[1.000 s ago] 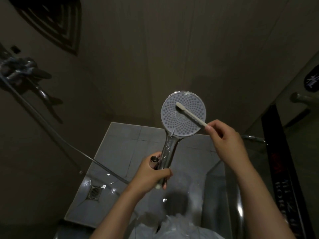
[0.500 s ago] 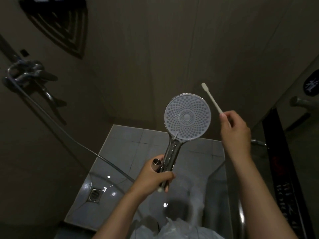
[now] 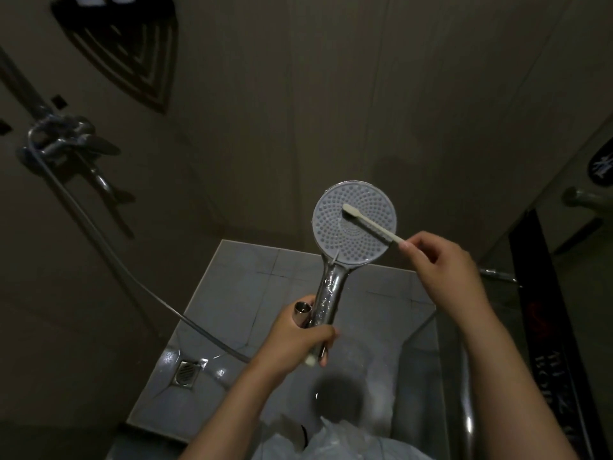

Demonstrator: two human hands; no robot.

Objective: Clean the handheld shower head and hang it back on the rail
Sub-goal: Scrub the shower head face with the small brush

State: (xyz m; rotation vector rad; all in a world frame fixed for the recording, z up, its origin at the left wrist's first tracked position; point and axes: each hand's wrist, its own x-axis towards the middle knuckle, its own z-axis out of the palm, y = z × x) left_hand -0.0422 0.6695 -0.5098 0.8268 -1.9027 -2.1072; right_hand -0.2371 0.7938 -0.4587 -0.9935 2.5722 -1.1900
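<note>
Both hands are raised in the middle of the head view, above a grey tiled shower floor (image 3: 238,293). At far left, a chrome mixer valve (image 3: 63,137) is mounted on the dim wall, and a slatted corner shelf (image 3: 132,58) is fixed above it. A shower hose (image 3: 109,254) is seen to run from the valve down and rightward, past a square floor drain (image 3: 187,371), towards the left forearm. The left hand (image 3: 298,340) is clenched around the lower part of the chrome handle of the handheld shower head (image 3: 354,227); a short chrome fitting (image 3: 302,310) is also enclosed by that hand, beside the handle. The shower head is held off any support, with its long axis near upright and tilted slightly to the right: the handle end is directed down into the fist and the round spray plate is directed upward, its nozzle face turned to the camera. A white toothbrush (image 3: 371,224) is laid diagonally across the plate, its bristled end resting left of the plate's centre and its handle running down and right. That handle is pinched between the thumb and fingers of the right hand (image 3: 444,270), just beyond the plate's right rim. At far right, a dark panel with printed lettering (image 3: 544,327) is visible behind a glass partition.
</note>
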